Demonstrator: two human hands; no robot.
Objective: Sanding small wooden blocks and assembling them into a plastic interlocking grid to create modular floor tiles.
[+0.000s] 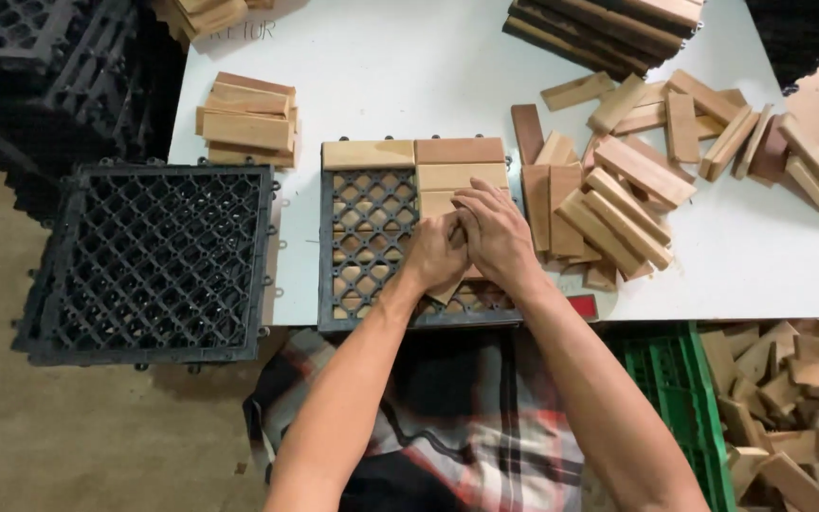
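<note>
Left hand: the left hand (435, 254) reaches up from the lower middle of the view, forearm slanting in from the bottom, wrist straight, palm down, fingers curled and pressed onto a wooden slat (449, 284).
Right hand: the right hand (497, 232) comes in from the lower right, forearm crossing above a checked cloth (471, 427), and lies just beside and partly over the left hand, fingers bent down onto the same slat.
Grip: both hands are closed down around the slat, knuckles raised; how much of it the fingers wrap cannot be told, since the hands hide most of it.
Slat: only a pale corner shows below the left hand, lying on the black plastic grid (372, 237) near its middle right.
Grid: it sits on the white table (409, 85) at the near edge; three slats (457, 163) already lie along its top and upper right.
Loose slats: a scattered heap of wooden slats (618, 204) lies just right of the hands, touching the grid's side.
Small stack: a neat stack of slats (246, 118) stands on the table to the upper left.
Empty grids: a pile of black grids (154, 261) rests left of the table, overlapping its edge.
Crate: a green crate (680, 398) stands below the table on the right, beside more wood pieces (798, 398).
</note>
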